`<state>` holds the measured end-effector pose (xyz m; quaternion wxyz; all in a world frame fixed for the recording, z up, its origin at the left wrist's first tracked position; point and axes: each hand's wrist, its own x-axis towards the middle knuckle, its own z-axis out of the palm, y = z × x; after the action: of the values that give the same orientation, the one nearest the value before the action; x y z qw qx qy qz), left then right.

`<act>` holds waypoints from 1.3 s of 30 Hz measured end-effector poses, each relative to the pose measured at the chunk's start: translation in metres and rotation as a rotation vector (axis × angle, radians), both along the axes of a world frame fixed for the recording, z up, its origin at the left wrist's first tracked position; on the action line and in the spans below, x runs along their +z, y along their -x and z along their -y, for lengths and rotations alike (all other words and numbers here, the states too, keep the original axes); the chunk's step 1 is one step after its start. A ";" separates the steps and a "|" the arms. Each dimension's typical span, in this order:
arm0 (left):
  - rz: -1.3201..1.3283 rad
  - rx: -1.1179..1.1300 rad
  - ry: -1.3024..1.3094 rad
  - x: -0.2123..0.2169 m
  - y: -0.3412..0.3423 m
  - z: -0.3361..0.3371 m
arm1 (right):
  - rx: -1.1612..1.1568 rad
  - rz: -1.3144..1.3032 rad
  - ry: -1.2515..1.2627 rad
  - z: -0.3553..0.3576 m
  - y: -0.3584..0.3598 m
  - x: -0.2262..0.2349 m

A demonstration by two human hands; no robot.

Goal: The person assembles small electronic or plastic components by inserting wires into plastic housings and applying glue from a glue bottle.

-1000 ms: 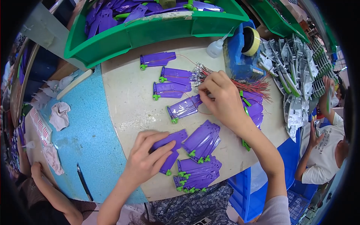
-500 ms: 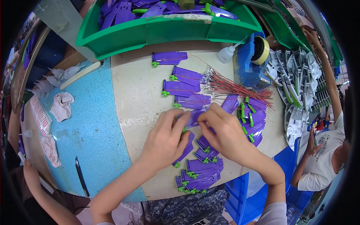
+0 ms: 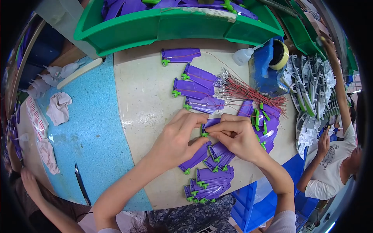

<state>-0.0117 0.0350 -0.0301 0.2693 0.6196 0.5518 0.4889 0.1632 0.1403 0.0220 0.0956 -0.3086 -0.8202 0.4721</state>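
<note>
Between my hands lies a flat purple plastic piece [image 3: 211, 123] with a green end part [image 3: 204, 130], largely covered by fingers. My left hand [image 3: 179, 136] grips it at the green end, thumb below and fingers above. With thumb and forefinger pressed together, my right hand [image 3: 237, 136] pinches close beside that green part; what sits in the pinch is too small to make out. Just beyond are several purple pieces [image 3: 190, 89] with thin red wires laid along them. A bundle of red wires [image 3: 252, 92] with silvery ends spreads to their right.
Stacked purple pieces [image 3: 213, 179] lie nearest me, with loose green parts [image 3: 265, 126] on more at right. A green bin [image 3: 186, 27] spans the back. Nearby are a white squeeze bottle [image 3: 243, 57], a blue tape dispenser [image 3: 262, 66] and, left, a dark pen-like tool [image 3: 82, 184]. Co-workers sit both sides.
My right hand's fingertips have moved along the purple piece toward its green end, close to my left fingers. The whole view has shifted slightly.
</note>
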 end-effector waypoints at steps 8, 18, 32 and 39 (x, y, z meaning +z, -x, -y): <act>-0.024 -0.004 -0.039 -0.002 -0.002 -0.001 | 0.097 0.043 0.088 -0.006 0.008 0.004; -0.414 -0.020 -0.171 0.004 0.000 -0.008 | -0.363 0.125 -0.092 -0.003 0.001 -0.001; -0.324 -0.250 -0.160 0.009 0.006 -0.023 | -0.667 0.104 -0.251 -0.105 -0.068 0.054; -0.315 -0.212 -0.089 0.015 0.006 -0.021 | -0.869 -0.195 0.293 -0.068 -0.060 0.038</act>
<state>-0.0178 0.0560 -0.0152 0.2019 0.7546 0.4965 0.3785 0.2230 0.2080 0.0601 0.3166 -0.5879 -0.5269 0.5258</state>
